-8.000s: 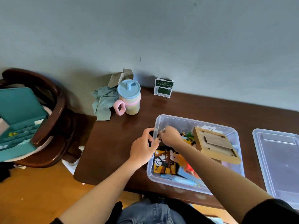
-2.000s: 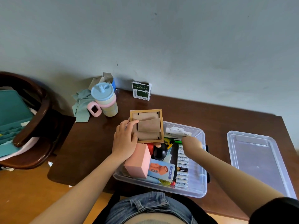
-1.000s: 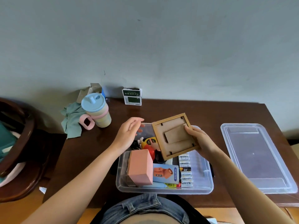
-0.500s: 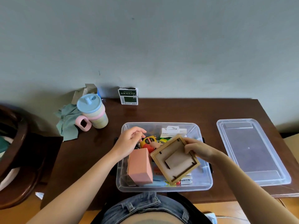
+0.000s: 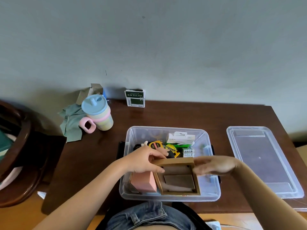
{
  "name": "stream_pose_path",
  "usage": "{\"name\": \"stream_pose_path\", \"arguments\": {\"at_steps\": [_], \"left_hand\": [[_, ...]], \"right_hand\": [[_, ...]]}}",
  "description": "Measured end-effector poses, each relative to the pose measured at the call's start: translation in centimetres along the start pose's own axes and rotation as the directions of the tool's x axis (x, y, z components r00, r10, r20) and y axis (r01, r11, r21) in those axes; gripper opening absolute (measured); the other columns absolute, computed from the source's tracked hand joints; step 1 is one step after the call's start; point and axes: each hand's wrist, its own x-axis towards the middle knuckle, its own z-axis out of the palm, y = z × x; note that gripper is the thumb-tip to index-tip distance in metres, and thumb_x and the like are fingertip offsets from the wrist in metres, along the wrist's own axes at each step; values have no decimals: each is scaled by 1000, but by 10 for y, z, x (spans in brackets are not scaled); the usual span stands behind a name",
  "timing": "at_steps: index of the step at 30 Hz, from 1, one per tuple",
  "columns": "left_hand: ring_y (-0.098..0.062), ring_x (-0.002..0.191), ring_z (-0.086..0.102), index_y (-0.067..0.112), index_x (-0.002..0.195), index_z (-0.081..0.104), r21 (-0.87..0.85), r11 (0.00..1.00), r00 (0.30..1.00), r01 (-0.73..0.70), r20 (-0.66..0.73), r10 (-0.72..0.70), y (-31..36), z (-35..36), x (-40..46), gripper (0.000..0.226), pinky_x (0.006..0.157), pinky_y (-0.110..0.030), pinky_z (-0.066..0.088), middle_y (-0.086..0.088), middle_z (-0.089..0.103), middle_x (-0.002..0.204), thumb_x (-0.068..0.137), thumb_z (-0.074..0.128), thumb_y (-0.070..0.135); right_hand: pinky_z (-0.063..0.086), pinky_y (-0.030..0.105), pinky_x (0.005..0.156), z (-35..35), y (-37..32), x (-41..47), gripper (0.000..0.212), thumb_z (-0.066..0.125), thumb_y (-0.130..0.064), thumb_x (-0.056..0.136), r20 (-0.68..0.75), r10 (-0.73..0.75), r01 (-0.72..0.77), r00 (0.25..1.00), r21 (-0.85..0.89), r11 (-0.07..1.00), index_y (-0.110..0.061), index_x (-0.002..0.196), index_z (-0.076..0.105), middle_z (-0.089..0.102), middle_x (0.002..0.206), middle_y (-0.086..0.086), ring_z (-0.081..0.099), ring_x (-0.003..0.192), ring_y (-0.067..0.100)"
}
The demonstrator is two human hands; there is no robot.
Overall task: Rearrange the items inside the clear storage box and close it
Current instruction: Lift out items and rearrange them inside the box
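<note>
The clear storage box (image 5: 166, 128) stands open on the brown table, in front of me. A wooden frame (image 5: 178, 180) lies tilted in its near half, next to a pink box (image 5: 143, 180). My left hand (image 5: 144, 161) pinches the frame's far left corner, thumb below and fingers above. My right hand (image 5: 214, 166), blurred by motion, holds the far right corner with its fingertips. Behind the frame lie yellow tape measures (image 5: 155, 145), batteries (image 5: 187, 151) and a white carton (image 5: 180, 138). The clear lid (image 5: 262, 160) lies flat to the right of the box.
A pastel cup with a blue lid (image 5: 98, 113) and a green cloth (image 5: 71, 123) sit at the table's back left. A small green-and-white carton (image 5: 134, 98) stands by the wall. A dark wooden chair (image 5: 18, 155) is beside the table's left edge.
The wooden frame has come down from above the box into its near half and turned square to the box. My left hand has moved onto its far left corner.
</note>
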Motion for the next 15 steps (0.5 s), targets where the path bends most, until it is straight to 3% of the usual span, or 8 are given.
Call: {"name": "stream_pose_path", "arguments": {"at_steps": [2, 4, 7, 9, 12, 13, 15], "left_hand": [[21, 93, 51, 28, 117, 67, 14, 1000, 1000, 23, 19, -23, 0, -3, 0, 44, 76, 1, 36, 41, 58, 91, 76, 77, 39], [13, 87, 55, 30, 116, 67, 31, 999, 998, 42, 50, -43, 1, -5, -1, 45, 72, -4, 38, 31, 60, 90, 74, 78, 42], [16, 86, 52, 29, 115, 66, 26, 999, 995, 35, 92, -37, 1, -3, -3, 44, 69, -1, 35, 39, 57, 88, 75, 78, 43], [25, 88, 48, 23, 114, 66, -12, 1000, 994, 10, 113, -9, 2, -3, -3, 40, 71, 2, 33, 52, 50, 89, 80, 74, 41], [28, 96, 44, 20, 116, 67, -53, 999, 992, 0, 124, 6, 6, -6, -3, 37, 78, 4, 31, 55, 48, 96, 85, 68, 41], [28, 97, 43, 21, 116, 67, -57, 998, 992, -1, 128, 8, 6, -7, -4, 35, 79, 5, 29, 54, 48, 97, 86, 68, 40], [27, 95, 44, 21, 113, 68, -44, 999, 992, -10, 128, 16, 5, -7, -3, 32, 79, 6, 29, 53, 49, 95, 86, 68, 39]], "right_hand": [[44, 25, 100, -9, -20, 6, 45, 46, -44, 96, -112, -40, 32, 993, -73, 997, -16, 131, 52, 59, 132, -1, 53, 124, 15], [42, 33, 104, -13, -39, 24, 41, 32, -31, 103, -231, -76, 40, 970, -155, 987, -9, 128, 56, 62, 127, 5, 56, 120, 21], [43, 37, 104, -2, -65, 63, 33, 39, -18, 102, -371, -59, -38, 927, -250, 967, 0, 120, 61, 64, 120, 14, 60, 112, 24], [44, 41, 102, 3, -81, 92, 36, 40, -18, 101, -437, -16, -176, 899, -396, 901, 8, 118, 59, 60, 123, 23, 57, 113, 34], [45, 41, 94, 7, -92, 131, 38, 36, -16, 100, -491, 133, -429, 861, -560, 708, 8, 123, 54, 55, 128, 24, 55, 110, 37], [46, 38, 88, 7, -90, 142, 35, 37, -14, 99, -494, 174, -470, 852, -575, 670, 6, 122, 54, 57, 123, 23, 56, 103, 36], [41, 27, 65, 11, -90, 157, 20, 39, -8, 96, -529, 221, -536, 819, -570, 623, 1, 98, 57, 56, 90, 16, 49, 74, 25]]}}
